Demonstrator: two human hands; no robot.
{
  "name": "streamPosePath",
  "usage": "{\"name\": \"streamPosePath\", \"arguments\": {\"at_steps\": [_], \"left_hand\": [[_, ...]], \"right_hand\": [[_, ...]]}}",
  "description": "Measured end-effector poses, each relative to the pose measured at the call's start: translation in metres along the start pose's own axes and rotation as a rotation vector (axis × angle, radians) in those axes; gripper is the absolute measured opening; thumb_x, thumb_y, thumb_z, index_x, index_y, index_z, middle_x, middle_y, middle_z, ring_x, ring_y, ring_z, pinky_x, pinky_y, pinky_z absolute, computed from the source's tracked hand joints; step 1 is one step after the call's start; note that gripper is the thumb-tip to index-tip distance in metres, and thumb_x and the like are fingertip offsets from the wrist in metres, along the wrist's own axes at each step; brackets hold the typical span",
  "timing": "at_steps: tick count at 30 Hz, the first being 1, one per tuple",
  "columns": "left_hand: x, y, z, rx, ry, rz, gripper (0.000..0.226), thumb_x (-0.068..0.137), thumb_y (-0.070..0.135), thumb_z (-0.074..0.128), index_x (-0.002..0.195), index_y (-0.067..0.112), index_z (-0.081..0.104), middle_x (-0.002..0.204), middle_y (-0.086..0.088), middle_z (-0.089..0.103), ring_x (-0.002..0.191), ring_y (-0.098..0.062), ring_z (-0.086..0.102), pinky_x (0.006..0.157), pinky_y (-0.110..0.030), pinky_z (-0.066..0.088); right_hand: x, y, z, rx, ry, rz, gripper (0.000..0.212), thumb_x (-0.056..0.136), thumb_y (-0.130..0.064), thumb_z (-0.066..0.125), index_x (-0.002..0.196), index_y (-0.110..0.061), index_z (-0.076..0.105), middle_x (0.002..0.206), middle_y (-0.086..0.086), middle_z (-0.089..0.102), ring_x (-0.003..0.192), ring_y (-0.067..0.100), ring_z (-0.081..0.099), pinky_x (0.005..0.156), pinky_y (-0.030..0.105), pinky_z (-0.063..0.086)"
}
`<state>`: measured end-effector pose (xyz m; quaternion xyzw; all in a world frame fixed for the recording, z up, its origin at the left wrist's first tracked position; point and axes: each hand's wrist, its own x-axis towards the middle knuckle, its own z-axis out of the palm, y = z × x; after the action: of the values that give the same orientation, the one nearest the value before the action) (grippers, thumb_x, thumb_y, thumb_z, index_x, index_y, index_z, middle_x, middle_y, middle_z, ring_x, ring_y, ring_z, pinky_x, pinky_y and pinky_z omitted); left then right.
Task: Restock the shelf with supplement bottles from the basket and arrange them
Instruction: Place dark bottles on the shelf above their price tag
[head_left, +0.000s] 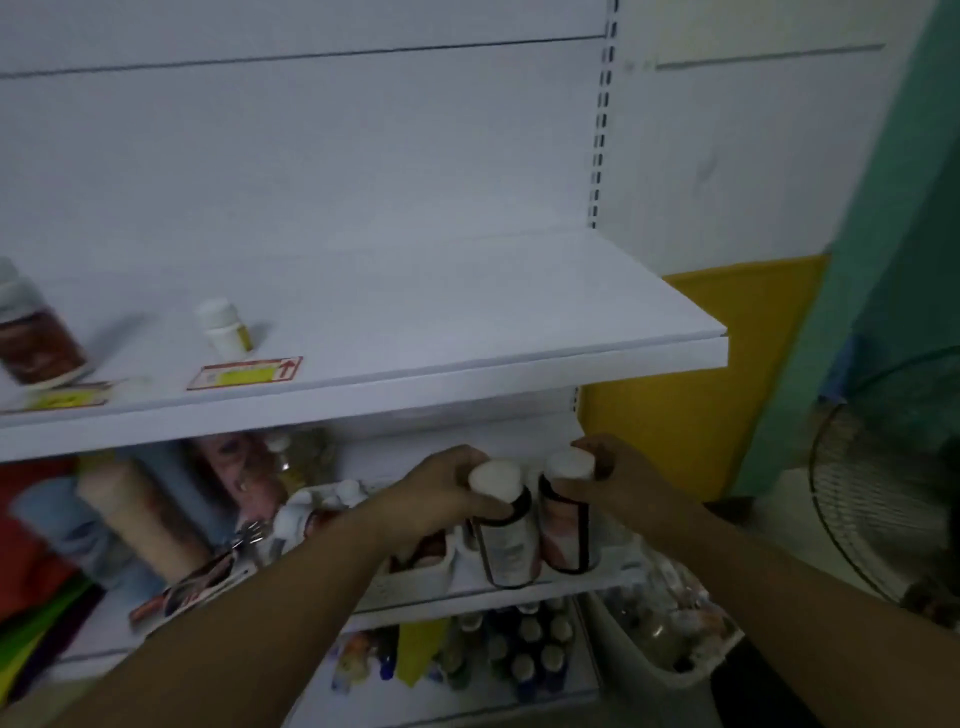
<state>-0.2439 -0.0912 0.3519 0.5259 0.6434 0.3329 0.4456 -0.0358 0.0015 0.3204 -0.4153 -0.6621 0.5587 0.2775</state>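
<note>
My left hand (447, 493) grips a white-capped supplement bottle (506, 540) just below the front edge of the white upper shelf (467, 332). My right hand (618, 483) grips a second white-capped bottle (566, 525) right beside it, the two bottles nearly touching and both upright. On the upper shelf stand a small white bottle (226, 327) and, at the far left, a large brown-labelled bottle (31, 338). A white basket (670, 639) with more bottles sits low at the right, below my right forearm.
Price tags (244, 372) lie along the upper shelf's front edge. The shelf beneath is crowded with assorted goods (171, 514); the lowest shelf holds several small bottles (519, 654). A standing fan (878, 499) and a yellow and green wall are to the right.
</note>
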Motion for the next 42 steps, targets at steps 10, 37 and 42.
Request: {"name": "streamPosePath", "arguments": {"at_steps": [10,37,42], "left_hand": [[-0.174,0.012,-0.065,-0.791,0.506,0.036,0.053,0.079,0.025,0.057,0.125,0.0,0.053,0.118,-0.023,0.058,0.105,-0.035,0.056,0.095,-0.046,0.043],[-0.412,-0.098,-0.428,-0.305,0.785,0.216,0.022,0.079,0.005,0.065,0.099,0.014,0.07,0.097,-0.008,0.074,0.093,-0.022,0.069,0.074,-0.029,0.057],[-0.418,-0.108,-0.489,-0.221,0.9,0.254,0.02,0.081,0.007,0.06,0.092,0.02,0.071,0.084,0.004,0.075,0.083,-0.014,0.071,0.068,-0.027,0.056]], "right_hand": [[-0.029,-0.105,0.149,0.467,-0.478,-0.111,0.034,0.068,-0.041,0.068,0.094,-0.02,0.071,0.095,0.011,0.074,0.087,0.027,0.07,0.078,0.044,0.056],[-0.061,-0.326,0.528,0.077,-0.553,-0.509,0.056,0.047,-0.062,0.066,0.093,-0.031,0.07,0.09,-0.015,0.075,0.083,0.0,0.07,0.06,0.012,0.053],[-0.036,-0.369,0.574,0.052,-0.598,-0.605,0.058,0.046,-0.058,0.068,0.096,-0.03,0.07,0.092,-0.016,0.075,0.083,-0.001,0.07,0.061,0.012,0.053]]}}
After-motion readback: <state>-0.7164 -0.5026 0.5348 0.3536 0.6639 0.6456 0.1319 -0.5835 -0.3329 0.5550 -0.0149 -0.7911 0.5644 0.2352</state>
